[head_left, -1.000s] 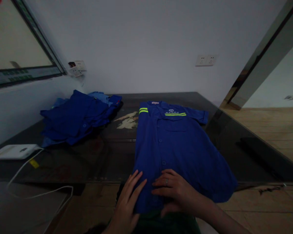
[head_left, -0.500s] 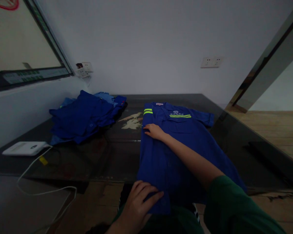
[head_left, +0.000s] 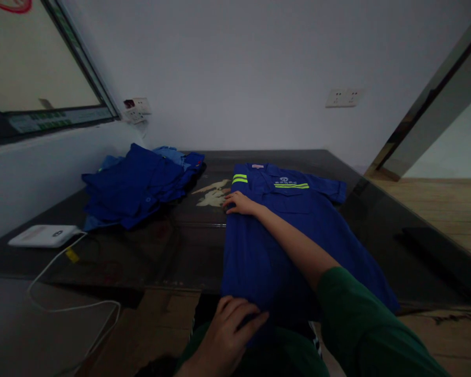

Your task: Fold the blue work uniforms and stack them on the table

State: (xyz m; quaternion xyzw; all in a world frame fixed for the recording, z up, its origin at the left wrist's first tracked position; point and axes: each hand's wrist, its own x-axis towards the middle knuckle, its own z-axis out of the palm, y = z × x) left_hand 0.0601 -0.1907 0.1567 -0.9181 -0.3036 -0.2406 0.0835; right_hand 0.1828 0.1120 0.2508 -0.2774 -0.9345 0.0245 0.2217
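A blue short-sleeved work shirt [head_left: 294,207], with yellow-green reflective strips and a white chest print, lies on the dark table with its collar at the far side. Its left side is folded inward, and its lower end hangs over the near edge. My right hand [head_left: 241,203] reaches across the shirt to the folded left edge, fingers curled over the cloth there. Close to my body, my left hand [head_left: 233,327] has its thumb and fingers closed on the shirt's bottom end. The fabric under both sets of fingertips is partly hidden.
A heap of blue garments [head_left: 131,183] sits at the back left of the table [head_left: 172,262]. Nearer on the left lies a white power bank [head_left: 43,236] with a white cable [head_left: 39,277] hanging over the edge. A flat black object [head_left: 439,256] rests at the right.
My right hand has slid slightly left and away from me, to the shirt's folded edge. My left hand stays at the bottom end, where less of the hem now shows.
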